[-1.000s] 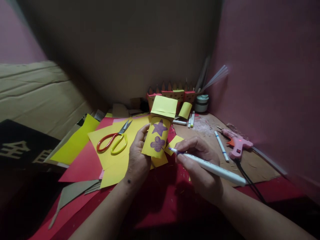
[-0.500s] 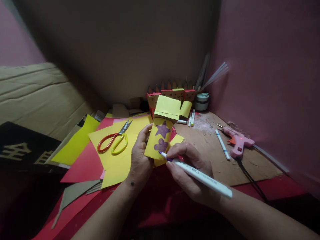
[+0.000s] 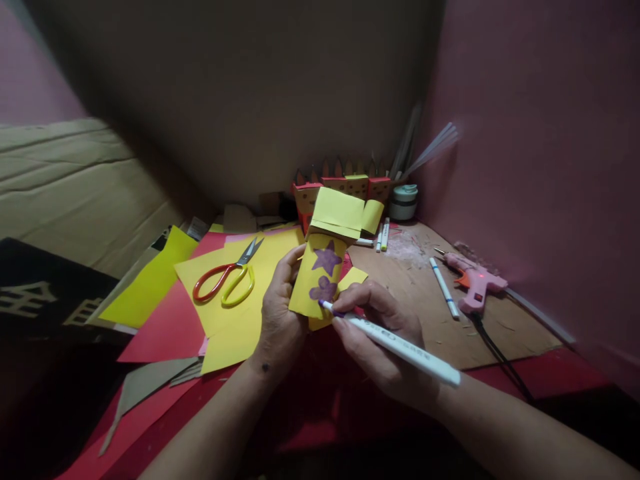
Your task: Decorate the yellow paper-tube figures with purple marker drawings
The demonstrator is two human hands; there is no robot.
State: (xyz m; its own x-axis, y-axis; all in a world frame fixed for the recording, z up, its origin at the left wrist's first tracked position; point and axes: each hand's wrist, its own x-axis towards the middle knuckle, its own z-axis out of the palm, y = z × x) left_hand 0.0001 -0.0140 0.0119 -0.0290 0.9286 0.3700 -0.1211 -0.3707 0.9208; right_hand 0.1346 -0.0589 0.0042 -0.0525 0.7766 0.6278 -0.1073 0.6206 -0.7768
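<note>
My left hand (image 3: 283, 310) is wrapped round the side of a yellow paper tube (image 3: 305, 287), which has a flat, pale yellow top piece (image 3: 339, 212). A purple star (image 3: 327, 259) and, below it, a purple flower shape (image 3: 323, 289) are coloured on the tube's front. Between thumb and fingers, my right hand (image 3: 383, 333) pinches a white marker (image 3: 405, 348) with a purple tip. That tip rests at the lower edge of the flower, touching or very close to the paper. The fingertips of my left hand are hidden behind the tube.
Scissors (image 3: 231, 275) lie on yellow paper sheets (image 3: 235, 337) at left, over red paper (image 3: 165, 327). At right are a blue-banded marker (image 3: 444, 288) and a pink glue gun (image 3: 477, 280) with its cord. Decorated cardboard pieces (image 3: 306, 195) and a lidded pot (image 3: 404, 202) stand behind.
The marker and my right hand have shifted very slightly, its rear end a little left and up. The tube tilts marginally differently; both grips are the same.
</note>
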